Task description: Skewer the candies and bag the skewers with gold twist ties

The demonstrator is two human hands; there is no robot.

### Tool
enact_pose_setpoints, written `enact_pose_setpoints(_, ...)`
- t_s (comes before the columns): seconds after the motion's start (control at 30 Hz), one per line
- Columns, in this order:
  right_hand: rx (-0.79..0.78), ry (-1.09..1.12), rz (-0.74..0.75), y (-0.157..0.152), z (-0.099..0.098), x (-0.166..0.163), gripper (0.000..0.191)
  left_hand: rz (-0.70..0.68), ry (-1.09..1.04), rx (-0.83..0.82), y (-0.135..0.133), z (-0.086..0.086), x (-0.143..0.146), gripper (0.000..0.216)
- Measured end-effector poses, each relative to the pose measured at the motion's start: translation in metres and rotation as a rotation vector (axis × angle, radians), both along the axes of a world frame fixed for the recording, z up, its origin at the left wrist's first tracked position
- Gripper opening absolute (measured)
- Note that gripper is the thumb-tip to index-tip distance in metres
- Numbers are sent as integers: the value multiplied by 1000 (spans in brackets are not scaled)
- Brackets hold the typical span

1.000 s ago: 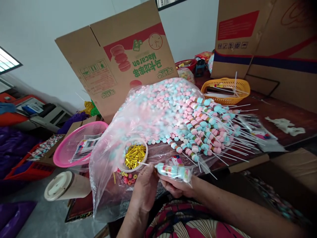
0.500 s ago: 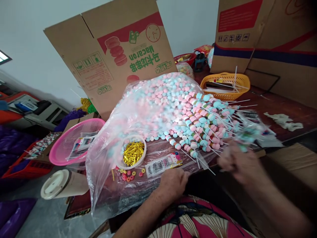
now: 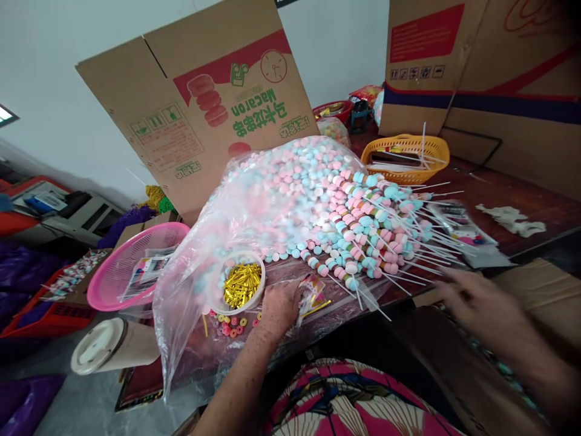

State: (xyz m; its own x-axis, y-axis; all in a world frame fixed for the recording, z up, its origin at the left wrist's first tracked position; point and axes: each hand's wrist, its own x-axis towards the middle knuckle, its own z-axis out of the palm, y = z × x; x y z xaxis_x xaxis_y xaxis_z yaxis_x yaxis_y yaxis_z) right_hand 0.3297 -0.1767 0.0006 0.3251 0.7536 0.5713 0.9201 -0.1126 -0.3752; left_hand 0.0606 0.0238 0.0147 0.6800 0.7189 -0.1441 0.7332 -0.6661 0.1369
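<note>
My left hand rests at the near table edge, its fingers closed on a small printed wrapper that is crumpled up beside it. Just left of the hand stands a round tub of gold twist ties, with small coloured ring candies in front of it. My right hand hovers low at the right, blurred, fingers stretched out with nothing in them. A pile of pink, blue and white candy skewers lies between the hands, sticks pointing right. Behind it is a big clear bag of loose candies.
A stack of printed wrappers lies right of the skewers. An orange basket with sticks sits at the back, a pink basket and a lidded cup at the left. Open cardboard boxes stand behind, another at the right.
A second ago both hands held a wrapped skewer near my lap. My right hand carried it off to the right and now shows empty. My left hand moved onto the printed wrapper and gathered it up.
</note>
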Motion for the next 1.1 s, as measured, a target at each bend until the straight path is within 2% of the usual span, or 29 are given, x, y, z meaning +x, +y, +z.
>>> enact_pose_setpoints(0.07,65,-64,190,58,9,-38,26,-39,48,93,-5,17,-2,32)
enact_pose_setpoints(0.13,37,-84,413,99,26,-80,24,-104,25,197,-12,34,-9,33)
enact_pose_setpoints(0.2,28,-59,627,120,39,-116,18,-167,-52,270,-21,47,-19,31)
enact_pose_setpoints(0.3,69,124,752,121,38,-145,21,-126,-221,334,-34,50,-39,29)
enact_pose_setpoints(0.37,18,322,765,116,28,-150,21,-35,-348,273,-41,41,-47,24)
enact_pose_setpoints(0.47,-139,535,741,111,20,-146,16,129,-491,13,-46,25,-51,7)
enact_pose_setpoints(0.5,-172,549,736,110,20,-144,12,164,-519,-78,-46,22,-52,11)
enact_pose_setpoints(0.57,-215,522,794,111,24,-141,7,146,-549,-233,-44,22,-52,15)
enact_pose_setpoints(0.63,-253,460,864,113,30,-141,11,65,-538,-351,-42,29,-53,15)
enact_pose_setpoints(0.7,-262,404,848,115,33,-144,18,43,-520,-374,-41,35,-55,16)
enact_pose_setpoints(0.77,-248,406,760,116,33,-147,21,103,-541,-328,-44,37,-55,11)
enact_pose_setpoints(0.87,-253,481,670,117,29,-152,28,308,-665,-317,-53,27,-50,20)
enact_pose_setpoints(0.97,-246,483,603,119,23,-157,36,444,-806,-467,-60,10,-47,16)
enact_pose_setpoints(1.03,-262,493,544,122,19,-158,40,394,-840,-479,-62,2,-49,21)
enact_pose_setpoints(1.1,-321,515,477,125,17,-153,45,283,-804,-349,-60,0,-55,22)
